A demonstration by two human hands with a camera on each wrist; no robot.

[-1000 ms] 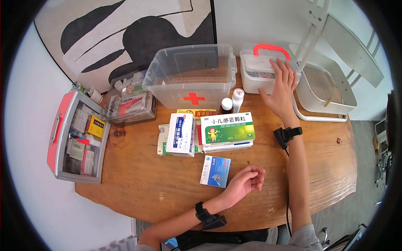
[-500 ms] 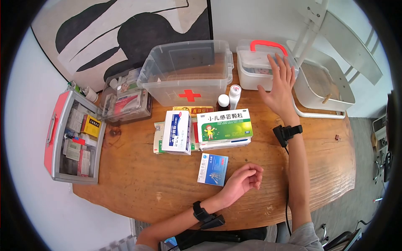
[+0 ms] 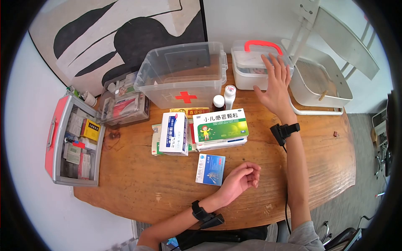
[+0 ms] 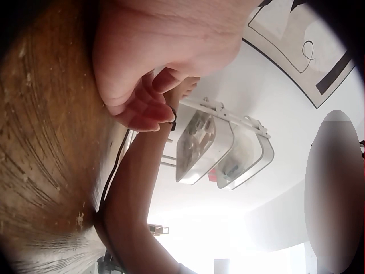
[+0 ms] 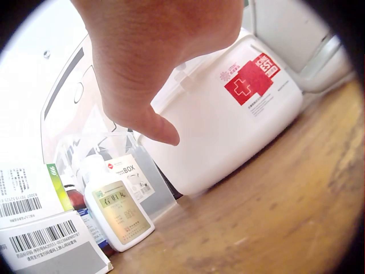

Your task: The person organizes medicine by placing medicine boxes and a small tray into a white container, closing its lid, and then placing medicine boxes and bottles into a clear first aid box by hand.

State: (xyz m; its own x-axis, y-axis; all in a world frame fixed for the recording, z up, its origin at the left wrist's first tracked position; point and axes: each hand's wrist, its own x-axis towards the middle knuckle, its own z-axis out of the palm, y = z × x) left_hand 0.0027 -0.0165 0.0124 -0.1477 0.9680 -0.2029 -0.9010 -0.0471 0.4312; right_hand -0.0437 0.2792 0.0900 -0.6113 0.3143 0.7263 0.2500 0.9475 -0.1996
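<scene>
Head view shows a broad round wooden desk filling the middle of the frame, its things gathered toward the upper half so they sit within arm's reach. At upper centre stands a large clear plastic bin with a red cross, open-topped and seemingly empty. To its right, at the upper right of the frame, sits a smaller white plastic first-aid box with a red handle, lid closed. The person's right hand is raised against its front right side, fingers straight and spread, thumb out; whether the fingertips actually touch the lid cannot be told. The right wrist view confirms nothing is grasped: the palm hangs over the box's white wall.

At the left edge lies a red-and-grey metal case, opened flat so its packets show. Centre frame holds a stack of medicine cartons, topped by a green-and-white carton beside a blue-and-white carton. Lower down, a small flat blue packet lies alone near the left hand, which rests idle on the desk with fingers loosely curled, holding nothing. Between the bin and the stack stand a white bottle and a brown bottle, upright.
</scene>
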